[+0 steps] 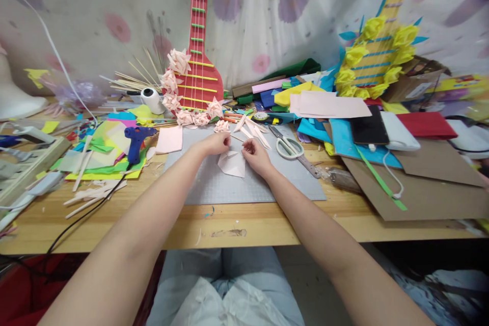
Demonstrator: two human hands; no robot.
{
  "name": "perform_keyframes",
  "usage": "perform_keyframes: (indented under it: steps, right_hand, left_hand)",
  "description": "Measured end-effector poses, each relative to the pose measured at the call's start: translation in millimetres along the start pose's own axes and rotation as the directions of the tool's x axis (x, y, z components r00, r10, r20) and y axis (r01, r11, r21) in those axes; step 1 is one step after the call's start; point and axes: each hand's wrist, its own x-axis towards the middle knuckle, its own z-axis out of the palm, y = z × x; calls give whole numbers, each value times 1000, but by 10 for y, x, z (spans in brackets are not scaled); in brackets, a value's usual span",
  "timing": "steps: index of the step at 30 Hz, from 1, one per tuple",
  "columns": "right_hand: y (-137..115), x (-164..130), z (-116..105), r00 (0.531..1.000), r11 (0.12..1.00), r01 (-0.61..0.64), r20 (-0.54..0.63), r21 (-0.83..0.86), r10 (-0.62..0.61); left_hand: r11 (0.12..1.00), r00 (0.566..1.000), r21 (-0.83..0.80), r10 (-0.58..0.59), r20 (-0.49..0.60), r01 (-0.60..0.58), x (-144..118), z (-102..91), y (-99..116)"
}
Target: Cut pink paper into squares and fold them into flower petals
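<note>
Pink paper piece [232, 163] lies on the grey cutting mat [214, 188] between both hands; judged light, thin, easily creased; grip at its upper edge. Left hand [216, 143] and right hand [255, 155] pinch that edge, fingers narrow. Scissors [289, 147] and pink paper strips [252, 131] lie near; glue gun [136, 140] well apart.

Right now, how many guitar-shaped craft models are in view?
2: a red guitar model stands against the backdrop centre-left; a yellow-flowered guitar model leans at the right. Clutter may hide others.
</note>
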Motion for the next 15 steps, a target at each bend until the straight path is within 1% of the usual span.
perform_keyframes:
  steps: [2, 4, 7, 11, 13, 15]
  right_hand:
    - [-4, -4, 1, 1000, 1000, 10, 1, -3, -10]
    - [-3, -5, -1, 1000, 1000, 22, -1, -17, -22]
    - [9, 1, -11, 999, 999, 28, -21, -34, -28]
    - [26, 14, -24, 998, 999, 14, -64, -46, -17]
    - [25, 16, -26, 998, 999, 11, -67, -51, -14]
    - [18, 13, -26, 998, 999, 12, -63, -51, -15]
  left_hand:
    - [1000, 1000, -22, -3, -17, 3, -19, 10, -30]
    - [1000, 1000, 2, -6, 3, 6, -26, 12, -26]
    - [996, 996, 92, -11, 87, 3, -13, -3, 47]
    - [982, 973, 188, -73, 218, 32, -1, -53, 184]
    - [973, 961, 226, -101, 257, 42, -10, -76, 230]
    - [969, 956, 241, -120, 269, 53, -21, -84, 244]
